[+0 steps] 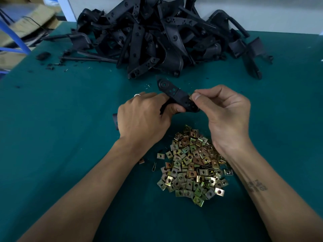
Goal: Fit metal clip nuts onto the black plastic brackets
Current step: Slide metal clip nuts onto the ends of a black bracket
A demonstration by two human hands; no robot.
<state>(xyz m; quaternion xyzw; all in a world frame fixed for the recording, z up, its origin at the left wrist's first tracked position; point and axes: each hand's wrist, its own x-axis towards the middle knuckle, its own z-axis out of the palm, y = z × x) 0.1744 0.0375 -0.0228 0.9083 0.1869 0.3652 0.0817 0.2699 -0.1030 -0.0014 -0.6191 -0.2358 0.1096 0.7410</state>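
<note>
Two bare hands meet over the green table (pixel 52 119), both closed on the same piece of work. The left hand (pixel 143 116) wraps its fingers around a black plastic bracket (pixel 176 95), thumb pressed along the near edge, a silver ring (pixel 137 95) on one finger. The bracket runs diagonally from under that palm up and away, its rounded end with a large hole and smaller holes pointing toward the far side; a short black end also sticks out to the left of the hand's heel. The right hand (pixel 225 110) has its fingers curled in, thumb and forefinger pinching a small metal clip nut (pixel 190 97) against the bracket's right edge. Only a sliver of the nut shows between the fingertips, so how far it sits onto the plastic cannot be told.

Just below the hands, between the two forearms, lies a loose heap of clip nuts (pixel 192 168), brassy and silvery squares with centre holes, a few strays lying at its left edge. The right wrist passes over the heap's upper right side. Farther back on the table, well apart from the hands, stands a big tangled pile of black brackets (pixel 157 37). Small black scraps (pixel 43 55) are scattered near the table's far left, beside cardboard boxes (pixel 26 20) beyond its edge.
</note>
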